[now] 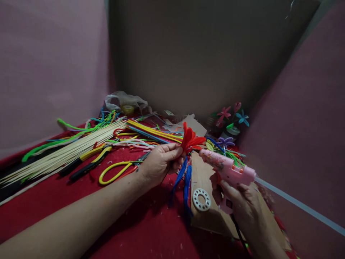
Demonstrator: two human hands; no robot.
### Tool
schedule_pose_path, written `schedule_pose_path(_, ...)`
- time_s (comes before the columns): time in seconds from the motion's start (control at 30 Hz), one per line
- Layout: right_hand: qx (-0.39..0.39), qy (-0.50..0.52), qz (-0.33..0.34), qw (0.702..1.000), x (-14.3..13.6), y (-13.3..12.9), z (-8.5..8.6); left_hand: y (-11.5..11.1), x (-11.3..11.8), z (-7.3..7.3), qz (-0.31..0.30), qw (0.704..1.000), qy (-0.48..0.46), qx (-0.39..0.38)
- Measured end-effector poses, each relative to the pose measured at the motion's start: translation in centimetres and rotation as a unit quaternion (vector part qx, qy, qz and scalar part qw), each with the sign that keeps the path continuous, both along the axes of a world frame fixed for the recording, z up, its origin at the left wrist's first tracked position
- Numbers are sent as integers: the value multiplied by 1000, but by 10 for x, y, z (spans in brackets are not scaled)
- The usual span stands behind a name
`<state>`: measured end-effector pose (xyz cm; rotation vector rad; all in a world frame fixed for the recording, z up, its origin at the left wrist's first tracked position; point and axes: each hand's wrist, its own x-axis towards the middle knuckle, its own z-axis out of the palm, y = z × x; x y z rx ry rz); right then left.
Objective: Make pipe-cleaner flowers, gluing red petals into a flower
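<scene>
My left hand (165, 162) pinches a red pipe-cleaner flower (189, 138) at its base, its petals fanning up and to the right. Blue fuzzy strands (188, 185) hang down just below the fingers. My right hand (241, 203) is wrapped round the handle of a pink glue gun (229, 166). The gun's nozzle points left and is close beside the flower; I cannot tell whether they touch. From its back end sticks a long pale glue stick (299, 201). Under the gun lies a brown board (206, 217) with a white ring with holes (201, 199) on it.
Pliers (90, 158), yellow-handled scissors (115, 172) and a bundle of thin sticks (72, 149) lie left on the red cloth (121, 223). Coloured pipe cleaners (153, 132) and a plastic bag (126, 99) are behind. Finished-looking flowers (242, 118) stand at the back right. Pink panels (51, 72) flank both sides.
</scene>
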<state>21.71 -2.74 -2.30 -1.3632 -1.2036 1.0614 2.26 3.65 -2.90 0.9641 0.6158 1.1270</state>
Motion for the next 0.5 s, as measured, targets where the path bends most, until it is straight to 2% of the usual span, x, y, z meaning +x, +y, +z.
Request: schedule_pose_path(0.5,7,-81,3,997,-4,-3,8,2,1,-3,-2,1000,5,-1)
